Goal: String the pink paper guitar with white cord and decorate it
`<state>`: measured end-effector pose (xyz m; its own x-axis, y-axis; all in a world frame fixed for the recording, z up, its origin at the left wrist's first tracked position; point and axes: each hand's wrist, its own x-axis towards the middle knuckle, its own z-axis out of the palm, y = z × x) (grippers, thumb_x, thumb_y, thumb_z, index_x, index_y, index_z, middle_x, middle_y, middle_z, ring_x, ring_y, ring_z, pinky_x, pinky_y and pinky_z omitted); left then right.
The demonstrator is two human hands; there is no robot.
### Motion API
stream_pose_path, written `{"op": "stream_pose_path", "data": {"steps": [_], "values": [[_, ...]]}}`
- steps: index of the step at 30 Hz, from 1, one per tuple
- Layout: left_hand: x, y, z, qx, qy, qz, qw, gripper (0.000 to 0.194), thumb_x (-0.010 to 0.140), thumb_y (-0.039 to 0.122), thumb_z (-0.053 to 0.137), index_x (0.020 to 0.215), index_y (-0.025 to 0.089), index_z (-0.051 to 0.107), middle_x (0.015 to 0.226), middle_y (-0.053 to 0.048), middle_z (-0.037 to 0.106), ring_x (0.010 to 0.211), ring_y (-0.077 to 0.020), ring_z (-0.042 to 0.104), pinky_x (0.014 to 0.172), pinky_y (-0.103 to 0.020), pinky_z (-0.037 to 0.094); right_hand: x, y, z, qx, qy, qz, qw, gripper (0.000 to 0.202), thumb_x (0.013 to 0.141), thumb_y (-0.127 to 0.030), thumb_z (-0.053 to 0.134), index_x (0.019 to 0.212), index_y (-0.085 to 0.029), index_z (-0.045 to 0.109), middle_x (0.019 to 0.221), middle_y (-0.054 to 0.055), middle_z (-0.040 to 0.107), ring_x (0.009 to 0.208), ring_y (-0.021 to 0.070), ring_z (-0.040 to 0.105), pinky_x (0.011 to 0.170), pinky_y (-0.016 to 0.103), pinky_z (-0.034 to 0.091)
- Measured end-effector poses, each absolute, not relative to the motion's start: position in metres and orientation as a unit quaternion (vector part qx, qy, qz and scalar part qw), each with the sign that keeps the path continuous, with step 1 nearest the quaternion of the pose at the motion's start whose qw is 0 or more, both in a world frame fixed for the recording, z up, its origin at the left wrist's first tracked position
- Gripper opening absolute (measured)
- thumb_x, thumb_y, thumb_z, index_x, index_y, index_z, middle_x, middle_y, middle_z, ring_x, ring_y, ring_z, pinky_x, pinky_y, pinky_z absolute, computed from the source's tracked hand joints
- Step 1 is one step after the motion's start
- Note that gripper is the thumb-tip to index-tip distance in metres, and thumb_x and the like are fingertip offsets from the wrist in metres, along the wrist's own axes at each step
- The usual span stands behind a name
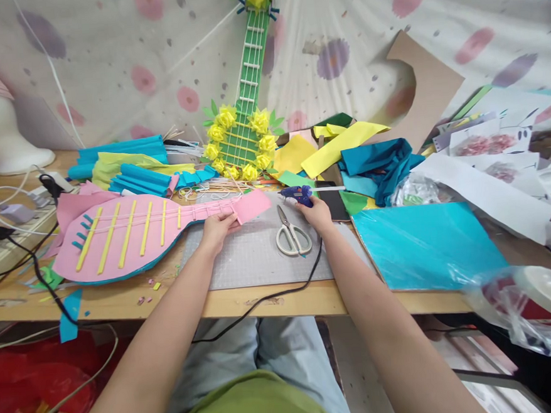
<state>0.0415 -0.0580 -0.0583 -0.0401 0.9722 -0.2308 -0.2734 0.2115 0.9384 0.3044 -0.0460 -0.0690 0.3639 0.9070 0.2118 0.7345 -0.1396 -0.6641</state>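
A pink paper lute shape (pixel 112 233) with yellow bars and a blue edge lies on the left of the table. My left hand (pixel 219 229) is closed on its neck, near the pink end piece. In my right hand (pixel 317 215) is a blue glue gun (pixel 297 195), its nozzle pointing left toward that end piece, with a gap between them. A white glue stick sticks out of its back. White-handled scissors (pixel 293 235) lie on the grey cutting mat (pixel 255 264) between my hands.
Behind stands a green paper instrument (pixel 237 140) with yellow flowers. Crepe paper rolls (pixel 133 153), coloured scraps and a dark phone (pixel 334 202) lie along the back. A blue sheet (pixel 429 243) is at right, a power strip (pixel 18 243) at left. The gun's black cord crosses the front edge.
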Motion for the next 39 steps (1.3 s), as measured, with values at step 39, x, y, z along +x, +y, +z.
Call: {"op": "stream_pose_path", "data": {"steps": [39], "values": [[0.046, -0.06, -0.054, 0.394, 0.523, 0.472, 0.59, 0.005, 0.067, 0.01, 0.067, 0.064, 0.009, 0.065, 0.059, -0.006, 0.066, 0.054, -0.0146, 0.063, 0.069, -0.034, 0.054, 0.258, -0.09, -0.048, -0.563, -0.746, 0.232, 0.272, 0.039, 0.075, -0.05, 0.056, 0.093, -0.017, 0.067, 0.078, 0.004, 0.066, 0.074, 0.0178, 0.057, 0.064, 0.025, 0.04]]}}
